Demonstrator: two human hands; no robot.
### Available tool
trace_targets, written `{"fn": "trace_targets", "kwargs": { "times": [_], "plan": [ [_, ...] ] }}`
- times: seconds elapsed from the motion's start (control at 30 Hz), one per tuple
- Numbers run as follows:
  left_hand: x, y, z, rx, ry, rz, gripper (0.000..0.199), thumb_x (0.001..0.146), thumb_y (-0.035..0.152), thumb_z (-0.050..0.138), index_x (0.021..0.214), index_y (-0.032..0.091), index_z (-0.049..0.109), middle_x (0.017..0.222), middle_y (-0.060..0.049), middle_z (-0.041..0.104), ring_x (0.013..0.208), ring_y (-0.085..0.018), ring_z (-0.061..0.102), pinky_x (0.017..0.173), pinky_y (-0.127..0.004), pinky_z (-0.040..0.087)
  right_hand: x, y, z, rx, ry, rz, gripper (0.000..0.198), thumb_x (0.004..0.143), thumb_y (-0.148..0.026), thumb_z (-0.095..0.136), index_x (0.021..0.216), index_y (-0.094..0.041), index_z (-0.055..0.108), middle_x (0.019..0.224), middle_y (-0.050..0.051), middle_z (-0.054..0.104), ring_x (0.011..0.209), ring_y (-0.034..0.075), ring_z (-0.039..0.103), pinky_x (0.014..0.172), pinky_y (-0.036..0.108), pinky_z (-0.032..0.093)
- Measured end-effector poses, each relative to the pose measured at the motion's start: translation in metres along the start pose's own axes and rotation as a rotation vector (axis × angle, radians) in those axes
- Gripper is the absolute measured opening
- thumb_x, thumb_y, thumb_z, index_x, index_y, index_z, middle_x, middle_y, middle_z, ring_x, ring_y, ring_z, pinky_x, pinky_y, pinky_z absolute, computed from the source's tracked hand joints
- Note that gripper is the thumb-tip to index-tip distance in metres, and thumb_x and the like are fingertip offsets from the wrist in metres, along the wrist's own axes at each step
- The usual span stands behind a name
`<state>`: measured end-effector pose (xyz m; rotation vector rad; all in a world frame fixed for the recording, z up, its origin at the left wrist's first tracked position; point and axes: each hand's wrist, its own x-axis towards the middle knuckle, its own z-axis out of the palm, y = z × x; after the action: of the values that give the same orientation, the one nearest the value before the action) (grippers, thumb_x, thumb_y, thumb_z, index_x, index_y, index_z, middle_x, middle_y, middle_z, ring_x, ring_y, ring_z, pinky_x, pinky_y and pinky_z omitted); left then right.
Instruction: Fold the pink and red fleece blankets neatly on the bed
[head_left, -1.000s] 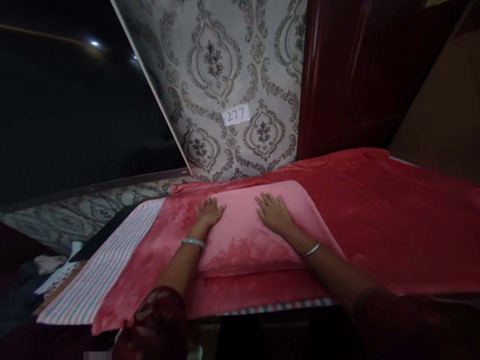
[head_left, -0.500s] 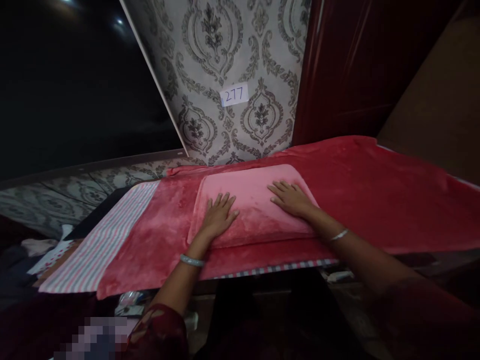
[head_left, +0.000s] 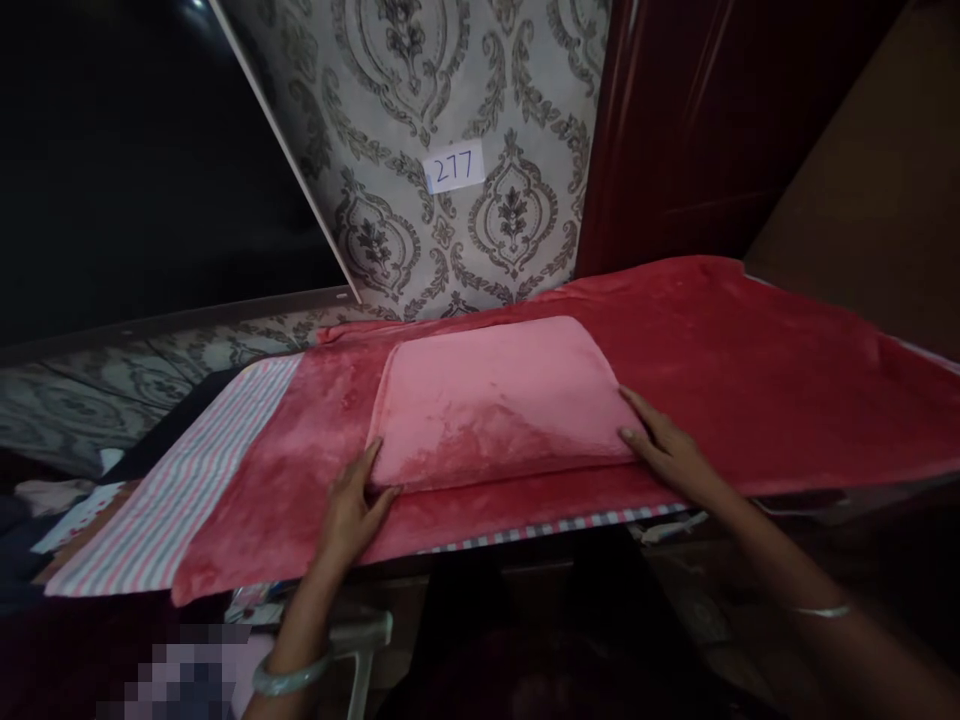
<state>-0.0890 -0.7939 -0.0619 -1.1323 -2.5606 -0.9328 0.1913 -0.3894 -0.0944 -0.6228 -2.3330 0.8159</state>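
A pink plush pad [head_left: 502, 390] with rounded corners lies flat on a red plush blanket [head_left: 750, 390]; whether it is a cushion or a folded cloth I cannot tell. My left hand [head_left: 351, 510] touches its near left corner, fingers along the left side and thumb by the front edge. At the right end, my right hand [head_left: 667, 450] rests against the pad's edge, with its thumb apart from the fingers. Both hands are open, and the pad stays down on the blanket. Darker brushed patches show on the pad's near half.
A striped cloth [head_left: 187, 470] shows beneath the blanket at the left. Behind stand a large dark screen [head_left: 150, 160], a patterned wall with a paper label [head_left: 454, 166] and a dark red wooden panel [head_left: 675, 130]. A pale frame-like object [head_left: 360, 640] is below the front edge.
My hands have slid off the top of the pad, outward and toward me, to its left and right edges. The view has shifted slightly.
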Motion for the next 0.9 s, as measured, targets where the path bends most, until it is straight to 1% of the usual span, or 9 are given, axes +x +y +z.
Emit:
{"fn": "trace_targets", "kwargs": {
  "times": [0.13, 0.23, 0.33, 0.47, 0.6, 0.67, 0.73, 0.8, 0.9],
  "plan": [
    [0.000, 0.009, 0.002, -0.229, 0.114, -0.221, 0.077, 0.082, 0.048, 0.063, 0.149, 0.016, 0.046, 0.145, -0.015, 0.060, 0.129, -0.029, 0.060, 0.108, -0.044, 0.049, -0.004, -0.002, 0.002, 0.079, 0.110, 0.113, 0.066, 0.092, -0.064, 0.049, 0.140, -0.021, 0.060, 0.137, 0.011, 0.066, 0.127, 0.032, 0.061, 0.110, 0.050, 0.047],
    [0.001, 0.013, 0.000, -0.349, 0.060, -0.284, 0.067, 0.078, 0.054, 0.063, 0.133, 0.015, 0.061, 0.127, -0.014, 0.071, 0.121, -0.031, 0.065, 0.105, -0.045, 0.050, -0.008, -0.006, 0.000, 0.110, 0.108, 0.149, 0.063, 0.090, -0.066, 0.048, 0.126, -0.020, 0.070, 0.126, 0.012, 0.072, 0.118, 0.033, 0.066, 0.105, 0.049, 0.050],
    [0.006, 0.014, -0.003, -0.401, 0.035, -0.302, 0.058, 0.074, 0.056, 0.065, 0.116, 0.016, 0.068, 0.118, -0.013, 0.074, 0.115, -0.032, 0.066, 0.103, -0.046, 0.051, -0.008, -0.013, -0.001, 0.084, 0.095, 0.216, 0.065, 0.088, -0.067, 0.049, 0.127, -0.020, 0.070, 0.122, 0.012, 0.073, 0.111, 0.034, 0.068, 0.098, 0.049, 0.053],
    [0.018, 0.019, -0.004, -0.429, 0.037, -0.342, 0.050, 0.066, 0.050, 0.071, 0.104, 0.017, 0.068, 0.111, -0.012, 0.076, 0.104, -0.030, 0.068, 0.095, -0.044, 0.054, -0.005, -0.017, 0.001, 0.022, 0.111, 0.254, 0.068, 0.087, -0.066, 0.052, 0.134, -0.020, 0.065, 0.111, 0.012, 0.076, 0.093, 0.031, 0.069, 0.086, 0.046, 0.055],
    [0.021, 0.026, -0.005, -0.588, 0.093, -0.394, 0.046, 0.062, 0.040, 0.072, 0.102, 0.019, 0.065, 0.099, -0.006, 0.074, 0.087, -0.021, 0.068, 0.075, -0.030, 0.056, -0.005, -0.015, 0.007, 0.037, 0.133, 0.209, 0.065, 0.087, -0.059, 0.052, 0.137, -0.018, 0.062, 0.106, 0.010, 0.076, 0.077, 0.024, 0.065, 0.076, 0.039, 0.054],
    [0.018, 0.030, -0.007, -0.759, 0.142, -0.488, 0.041, 0.063, 0.039, 0.073, 0.098, 0.021, 0.062, 0.078, 0.002, 0.067, 0.061, -0.011, 0.059, 0.054, -0.021, 0.047, -0.005, -0.014, 0.008, 0.046, 0.146, 0.208, 0.063, 0.087, -0.055, 0.051, 0.135, -0.016, 0.063, 0.104, 0.010, 0.075, 0.073, 0.022, 0.063, 0.072, 0.037, 0.053],
    [0.015, 0.032, -0.009, -0.888, 0.161, -0.570, 0.041, 0.060, 0.040, 0.076, 0.092, 0.022, 0.058, 0.059, 0.010, 0.053, 0.042, -0.005, 0.040, 0.041, -0.016, 0.030, -0.005, -0.014, 0.009, 0.050, 0.170, 0.216, 0.062, 0.085, -0.054, 0.052, 0.132, -0.015, 0.065, 0.100, 0.010, 0.075, 0.070, 0.022, 0.062, 0.070, 0.037, 0.053],
    [0.013, 0.033, -0.012, -0.917, 0.117, -0.589, 0.043, 0.058, 0.041, 0.078, 0.091, 0.021, 0.058, 0.052, 0.013, 0.045, 0.036, -0.003, 0.029, 0.037, -0.015, 0.021, -0.006, -0.013, 0.009, 0.052, 0.179, 0.220, 0.062, 0.085, -0.055, 0.052, 0.130, -0.014, 0.066, 0.097, 0.010, 0.075, 0.070, 0.022, 0.062, 0.071, 0.037, 0.053],
    [0.013, 0.033, -0.016, -0.868, 0.008, -0.561, 0.043, 0.063, 0.042, 0.076, 0.097, 0.020, 0.060, 0.049, 0.012, 0.048, 0.037, -0.004, 0.037, 0.038, -0.014, 0.026, -0.008, -0.012, 0.008, 0.061, 0.170, 0.230, 0.064, 0.085, -0.058, 0.052, 0.130, -0.015, 0.066, 0.094, 0.009, 0.075, 0.075, 0.025, 0.066, 0.075, 0.039, 0.055]
  ]
}}
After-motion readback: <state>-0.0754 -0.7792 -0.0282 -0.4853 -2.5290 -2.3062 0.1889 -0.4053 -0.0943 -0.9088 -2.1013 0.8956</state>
